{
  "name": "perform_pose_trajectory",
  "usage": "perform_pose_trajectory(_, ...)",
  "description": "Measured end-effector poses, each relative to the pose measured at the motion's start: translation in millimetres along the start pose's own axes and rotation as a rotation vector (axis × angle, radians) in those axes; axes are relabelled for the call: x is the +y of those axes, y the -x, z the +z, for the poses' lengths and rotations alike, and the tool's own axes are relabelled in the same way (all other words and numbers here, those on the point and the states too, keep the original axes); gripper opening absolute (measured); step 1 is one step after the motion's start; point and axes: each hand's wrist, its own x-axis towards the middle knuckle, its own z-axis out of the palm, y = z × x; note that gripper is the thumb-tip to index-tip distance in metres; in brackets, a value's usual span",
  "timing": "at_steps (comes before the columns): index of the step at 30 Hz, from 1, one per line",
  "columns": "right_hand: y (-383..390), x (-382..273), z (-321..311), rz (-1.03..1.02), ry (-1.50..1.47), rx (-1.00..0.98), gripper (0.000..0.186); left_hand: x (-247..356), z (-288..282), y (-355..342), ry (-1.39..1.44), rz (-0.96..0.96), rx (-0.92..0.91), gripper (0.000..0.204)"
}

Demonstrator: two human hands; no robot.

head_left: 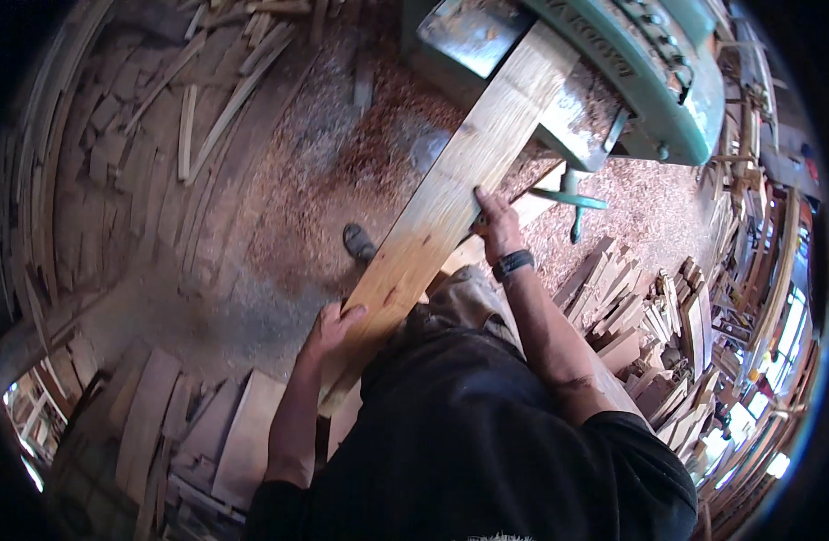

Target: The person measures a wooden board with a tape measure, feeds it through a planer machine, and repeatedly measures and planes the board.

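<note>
A long pale wooden board (450, 185) runs slantwise from beside my body up to a green planing machine (631, 54). Its far end lies on the machine's metal table (473, 41) and reaches the green housing. My left hand (331, 329) grips the board's left edge near its close end, thumb on top. Farther up, my right hand (497, 225) holds the right edge, thumb over the top face; a dark band is on that wrist. The undersides of both hands' fingers are hidden by the board.
A green handwheel (569, 198) juts out below the machine table. Wood shavings (333, 171) cover the floor around my shoe (358, 242). Offcuts are heaped at the right (649, 316), loose boards (153, 126) lie at the far left, and more planks (252, 433) lie at the near left.
</note>
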Motion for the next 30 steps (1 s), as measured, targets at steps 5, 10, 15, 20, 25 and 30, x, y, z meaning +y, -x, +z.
perform_pose_trajectory(5,-5,-16,-3,-0.009,-0.022,0.007,0.04,11,4,-10,0.009,-0.009,-0.001,0.046)
perform_pose_trajectory(10,-25,-21,-19,-0.032,-0.045,0.028,0.04,37,10,-31,0.042,0.029,-0.057,0.045)
perform_pose_trajectory(15,-18,-26,1,-0.04,-0.04,0.049,0.036,-1,12,-40,0.044,-0.008,-0.016,0.049)
perform_pose_trajectory(20,-8,0,-8,0.001,0.05,0.011,0.034,30,15,-52,0.055,0.032,-0.035,0.044)
perform_pose_trajectory(25,6,14,-8,0.036,0.046,-0.03,0.035,54,21,-58,0.246,0.025,-0.088,0.041)
perform_pose_trajectory(30,7,10,-7,0.032,0.046,-0.05,0.036,42,22,-75,0.217,0.04,-0.058,0.041)
